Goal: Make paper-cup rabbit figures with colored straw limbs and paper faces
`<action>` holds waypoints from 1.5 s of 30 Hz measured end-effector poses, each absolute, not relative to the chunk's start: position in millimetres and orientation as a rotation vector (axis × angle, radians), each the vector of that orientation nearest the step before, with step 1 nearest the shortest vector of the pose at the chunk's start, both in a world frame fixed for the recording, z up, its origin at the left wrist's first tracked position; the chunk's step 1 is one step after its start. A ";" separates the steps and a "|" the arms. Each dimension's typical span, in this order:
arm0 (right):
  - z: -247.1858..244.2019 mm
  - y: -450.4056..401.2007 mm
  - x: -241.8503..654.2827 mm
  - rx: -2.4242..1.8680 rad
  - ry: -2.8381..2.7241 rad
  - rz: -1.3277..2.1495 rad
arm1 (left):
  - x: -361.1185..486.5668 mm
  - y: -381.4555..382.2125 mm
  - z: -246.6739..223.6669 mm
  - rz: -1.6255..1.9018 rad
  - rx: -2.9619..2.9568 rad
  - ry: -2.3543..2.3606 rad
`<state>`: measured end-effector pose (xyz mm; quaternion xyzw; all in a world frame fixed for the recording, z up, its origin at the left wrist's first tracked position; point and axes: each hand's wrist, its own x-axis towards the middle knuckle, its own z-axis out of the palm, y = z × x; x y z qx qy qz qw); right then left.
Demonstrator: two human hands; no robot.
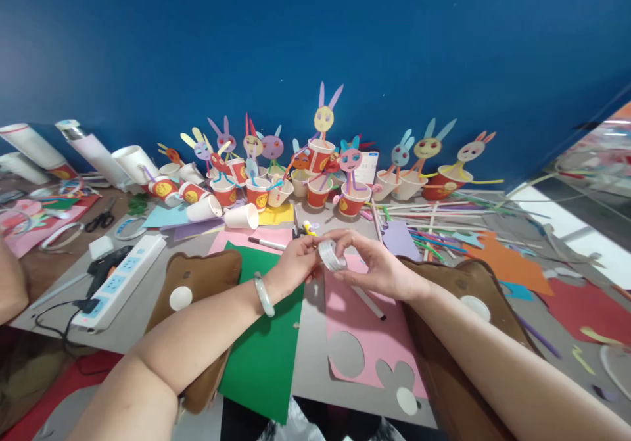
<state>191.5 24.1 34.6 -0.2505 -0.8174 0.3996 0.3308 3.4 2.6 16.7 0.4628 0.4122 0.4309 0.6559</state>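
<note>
In front of me, above the grey table, my right hand (pixel 369 263) grips a small white roll of tape (pixel 331 255) between thumb and fingers. My left hand (pixel 294 267), with a pale bangle (pixel 264 294) on its wrist, is closed right beside the roll; its fingertips are pinched, and what they hold is hidden. Below the hands lie a pink paper sheet (pixel 365 336) with shapes cut out and a green sheet (pixel 263 342). A white marker (pixel 369 301) rests on the pink sheet under my right hand, and a second marker (pixel 266 243) lies behind my left.
Paper cups with rabbit-faced figures (pixel 351 198) line the blue wall. Left are a power strip (pixel 121 283), black glue gun (pixel 109 270) and scissors (pixel 101 219). Brown cushions (pixel 197 270) lie under both forearms. Coloured sticks (pixel 428 240) and orange paper (pixel 507 260) lie right. Another person's arm (pixel 10 283) shows far left.
</note>
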 end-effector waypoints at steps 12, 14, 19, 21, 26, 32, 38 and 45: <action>40.7 14.0 182.3 -0.727 -2.153 0.590 | 3.6 3.0 11.5 1.210 1.147 0.941; 42.2 12.4 180.4 -0.719 -2.175 0.578 | 4.1 1.8 10.9 1.225 1.124 0.932; 39.7 10.1 178.9 -0.759 -2.210 0.505 | 3.9 -0.2 12.8 1.268 1.119 0.944; 37.1 9.6 179.0 -0.783 -2.215 0.454 | 3.3 -0.7 13.9 1.281 1.154 0.952; 36.4 8.3 177.3 -0.812 -2.211 0.488 | 2.9 -3.9 17.0 1.272 1.215 0.970; 37.7 11.3 176.6 -0.844 -2.061 0.619 | 5.9 -3.7 18.1 1.253 1.164 0.948; 39.1 12.8 177.7 -0.938 -1.965 0.746 | 6.5 -3.4 17.2 1.236 1.122 0.908; 46.2 11.2 177.9 -0.965 -1.933 0.949 | 6.3 -4.3 14.8 1.218 1.091 0.856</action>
